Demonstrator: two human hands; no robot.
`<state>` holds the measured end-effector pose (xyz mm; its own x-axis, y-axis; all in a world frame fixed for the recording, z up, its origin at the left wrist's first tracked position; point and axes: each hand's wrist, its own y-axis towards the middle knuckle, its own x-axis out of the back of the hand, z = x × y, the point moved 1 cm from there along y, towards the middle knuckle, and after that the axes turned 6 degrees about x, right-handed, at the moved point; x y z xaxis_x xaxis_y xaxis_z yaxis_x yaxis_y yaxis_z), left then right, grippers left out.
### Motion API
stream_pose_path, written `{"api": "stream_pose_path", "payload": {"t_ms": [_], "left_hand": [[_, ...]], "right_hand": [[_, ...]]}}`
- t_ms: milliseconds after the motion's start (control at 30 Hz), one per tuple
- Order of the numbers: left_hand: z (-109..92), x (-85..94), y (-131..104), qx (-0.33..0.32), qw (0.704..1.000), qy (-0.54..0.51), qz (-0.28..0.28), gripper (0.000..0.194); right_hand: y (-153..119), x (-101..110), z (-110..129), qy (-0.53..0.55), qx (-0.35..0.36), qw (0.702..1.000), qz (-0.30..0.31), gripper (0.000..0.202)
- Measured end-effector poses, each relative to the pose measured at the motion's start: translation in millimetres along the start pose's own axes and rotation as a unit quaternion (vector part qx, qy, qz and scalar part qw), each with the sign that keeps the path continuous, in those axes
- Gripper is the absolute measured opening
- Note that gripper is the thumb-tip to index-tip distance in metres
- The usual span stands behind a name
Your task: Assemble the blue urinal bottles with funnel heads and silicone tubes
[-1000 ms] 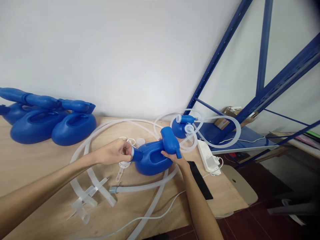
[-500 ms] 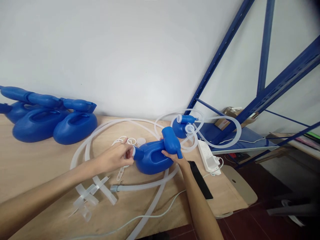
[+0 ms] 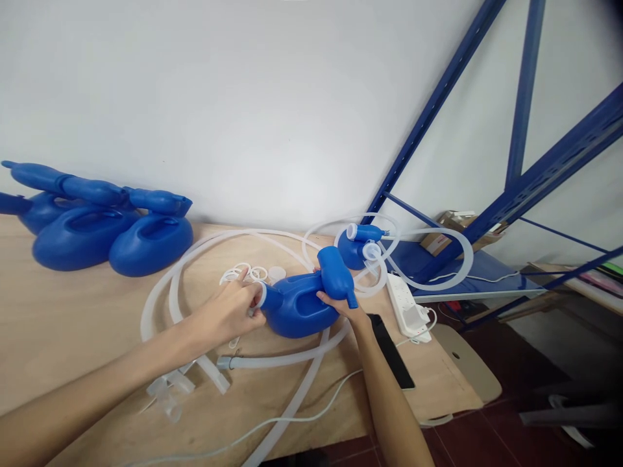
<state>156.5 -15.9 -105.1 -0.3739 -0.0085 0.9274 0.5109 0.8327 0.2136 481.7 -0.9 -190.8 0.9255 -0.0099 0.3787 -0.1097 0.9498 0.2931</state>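
A blue plastic urinal bottle (image 3: 304,318) lies low over the table with its neck toward the left. My right hand (image 3: 341,306) grips its right end near the handle. Above that hand a blue funnel-shaped piece (image 3: 335,272) with a narrow spout rests against the bottle; how it is held I cannot tell. At the bottle's mouth, my left hand (image 3: 238,308) has its fingers closed around a white ring (image 3: 262,295), with the index finger stretched out. Several loose white rings (image 3: 233,275) and a translucent disc (image 3: 277,272) lie just behind the left hand.
Several more blue urinal bottles (image 3: 150,246) stand at the left. Clear tubing (image 3: 160,288) loops over the table, beside short tube pieces (image 3: 214,374). Another bottle with a tube (image 3: 351,251), a power strip (image 3: 406,308), a black phone (image 3: 392,350) and a blue metal rack (image 3: 438,97) are right.
My left hand has shifted slightly right at the bottle's mouth, and its index finger now points outward. The right hand keeps its grip. The whole view has moved a little.
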Motion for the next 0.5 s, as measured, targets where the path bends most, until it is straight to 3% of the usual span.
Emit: {"api": "stream_pose_path", "payload": {"t_ms": [200,500], "left_hand": [[-2.0,-4.6,-9.3,-0.032,0.997,0.048,-0.053,0.013],[5.8,-7.6,-15.1,-0.183,0.968,0.045,-0.165,0.017]], "right_hand": [[-1.1,0.5,4.9,-0.004,-0.008,1.000,0.001,0.086],[0.6,1.4,-4.9,-0.005,-0.013,1.000,-0.006,0.085]]}}
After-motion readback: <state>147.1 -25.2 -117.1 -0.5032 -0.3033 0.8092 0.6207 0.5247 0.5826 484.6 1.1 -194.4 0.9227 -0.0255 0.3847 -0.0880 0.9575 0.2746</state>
